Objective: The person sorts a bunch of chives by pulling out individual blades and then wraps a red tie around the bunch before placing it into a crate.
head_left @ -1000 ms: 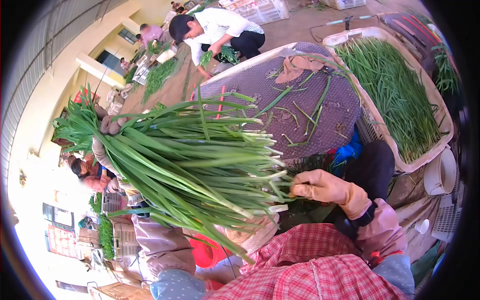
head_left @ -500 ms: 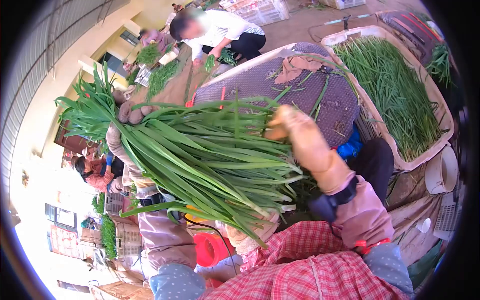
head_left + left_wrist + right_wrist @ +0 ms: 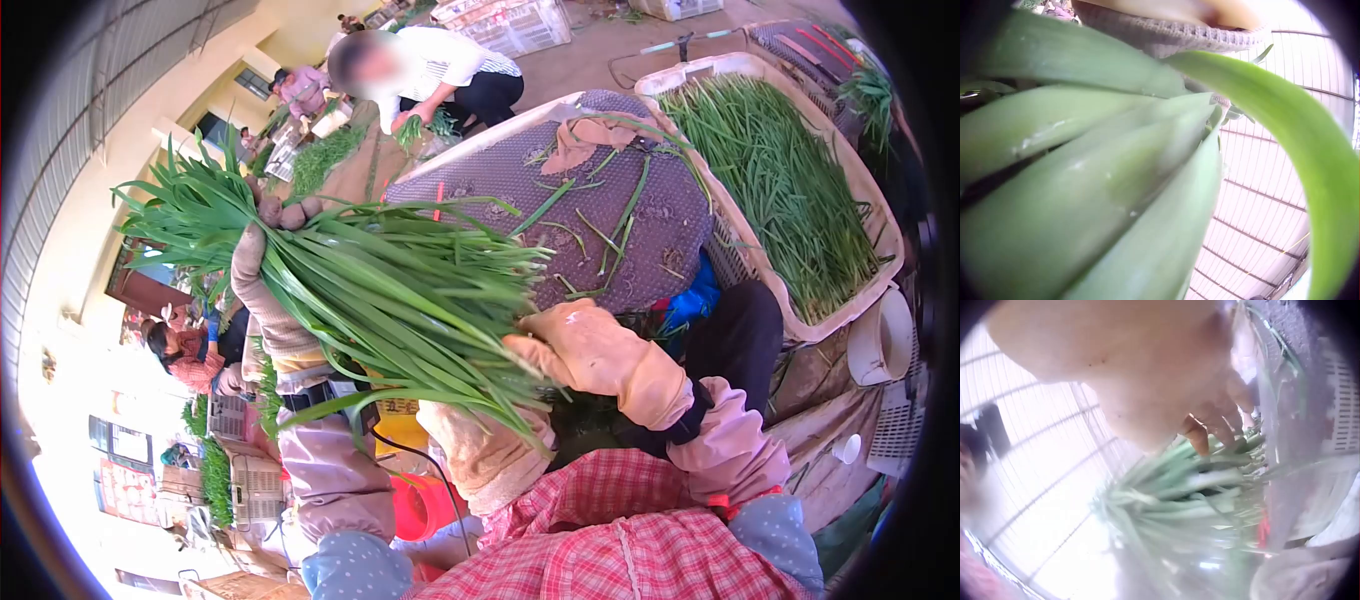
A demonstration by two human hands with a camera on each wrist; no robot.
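A large bunch of Chinese chives (image 3: pixel 400 275), long flat green leaves with pale stem ends, is held up sideways in the head view. My gloved left hand (image 3: pixel 262 245) grips it near the leafy end, fingers wrapped round the leaves. Close up in the left wrist view, broad leaves (image 3: pixel 1085 162) cover most of the frame. At the stem ends is my right hand (image 3: pixel 605 360) in a tan glove, fingertips right at the lower stems. In the right wrist view its fingers (image 3: pixel 1210 422) reach over the blurred stems, slightly bent and apart.
A purple textured mat (image 3: pixel 610 235) with loose leaves and a cloth lies ahead. Right of it, a pale crate (image 3: pixel 762 300) holds more chives. A red bucket (image 3: pixel 425 505) stands below the bunch, and a white tub (image 3: pixel 880 340) at far right. A person (image 3: pixel 450 65) crouches beyond the mat.
My right hand rose over the upper stem ends, then came back down to the lower ones. The left hand, still gripping the bunch, shifted slightly right.
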